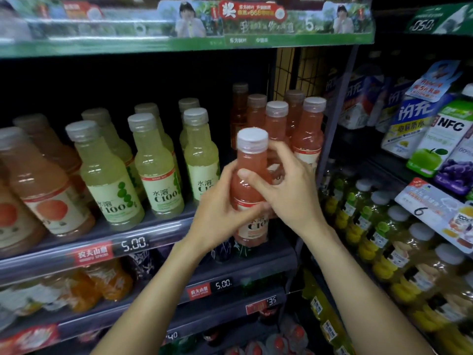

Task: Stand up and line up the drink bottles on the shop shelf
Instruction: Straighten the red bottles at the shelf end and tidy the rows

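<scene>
A pink drink bottle [249,172] with a white cap stands upright at the front of the shelf, right of centre. My left hand [217,208] wraps its lower body from the left. My right hand [284,183] grips its shoulder from the right, thumb across the front. Behind it stand several more pink bottles [308,129] in rows. To the left are several pale green bottles [156,170], upright in rows, and further left peach-coloured bottles [46,190].
The shelf edge [133,244] carries a 5.00 price strip. A dark upright post [332,139] bounds the shelf on the right. Beyond it are cartons [445,134] and yellow-green bottles [378,226]. Lower shelves hold orange and red drinks.
</scene>
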`<action>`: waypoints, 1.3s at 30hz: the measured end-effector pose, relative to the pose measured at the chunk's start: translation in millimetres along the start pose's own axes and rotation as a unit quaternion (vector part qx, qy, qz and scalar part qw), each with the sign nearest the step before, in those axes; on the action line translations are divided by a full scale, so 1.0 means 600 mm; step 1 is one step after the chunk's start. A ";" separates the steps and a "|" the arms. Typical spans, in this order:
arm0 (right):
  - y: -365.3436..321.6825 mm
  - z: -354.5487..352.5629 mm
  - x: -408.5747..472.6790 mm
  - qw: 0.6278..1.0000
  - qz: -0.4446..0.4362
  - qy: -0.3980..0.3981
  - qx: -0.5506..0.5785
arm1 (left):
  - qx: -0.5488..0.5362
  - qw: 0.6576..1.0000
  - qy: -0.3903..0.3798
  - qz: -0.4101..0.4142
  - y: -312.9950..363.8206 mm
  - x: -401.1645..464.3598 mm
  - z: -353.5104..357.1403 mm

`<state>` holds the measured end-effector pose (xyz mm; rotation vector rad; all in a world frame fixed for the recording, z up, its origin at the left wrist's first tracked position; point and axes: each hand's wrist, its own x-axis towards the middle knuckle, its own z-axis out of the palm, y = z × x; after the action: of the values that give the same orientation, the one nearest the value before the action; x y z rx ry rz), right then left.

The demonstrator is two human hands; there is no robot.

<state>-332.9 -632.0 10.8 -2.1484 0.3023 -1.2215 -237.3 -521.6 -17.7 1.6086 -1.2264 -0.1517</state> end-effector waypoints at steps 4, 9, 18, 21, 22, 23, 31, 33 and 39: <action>0.002 0.027 0.015 0.998 -0.028 -0.048 0.024 | -0.014 0.992 0.120 -0.042 -0.026 -0.035 -0.025; 0.022 0.035 -0.021 0.962 0.030 -0.241 0.128 | 0.021 0.987 0.151 -0.039 -0.022 -0.042 -0.027; 0.061 -0.044 -0.102 0.955 0.114 -0.180 0.205 | -0.031 0.994 0.104 -0.007 0.018 0.003 0.054; 0.079 -0.036 -0.109 0.978 0.133 -0.080 0.139 | -0.051 0.994 0.096 -0.014 0.021 0.023 0.083; 0.083 -0.033 -0.106 0.983 0.135 -0.041 0.122 | -0.058 0.995 0.084 -0.013 0.022 0.030 0.090; 0.084 -0.030 -0.102 0.985 0.131 -0.009 0.110 | -0.059 0.996 0.071 -0.006 0.023 0.036 0.091; 0.074 0.014 -0.070 0.983 0.136 0.057 0.109 | 0.289 0.877 0.344 0.168 -0.061 0.069 -0.001; 0.073 0.030 -0.064 0.979 0.152 0.071 0.113 | 0.392 0.852 0.320 0.133 -0.095 0.077 -0.019; 0.079 0.053 -0.057 0.974 0.170 0.079 0.124 | 0.426 0.854 0.261 0.144 -0.121 0.078 -0.042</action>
<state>-319.3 -638.7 -54.2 -1.7063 0.5318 -1.1626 -154.5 -546.9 -41.9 1.9653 -1.1238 1.1007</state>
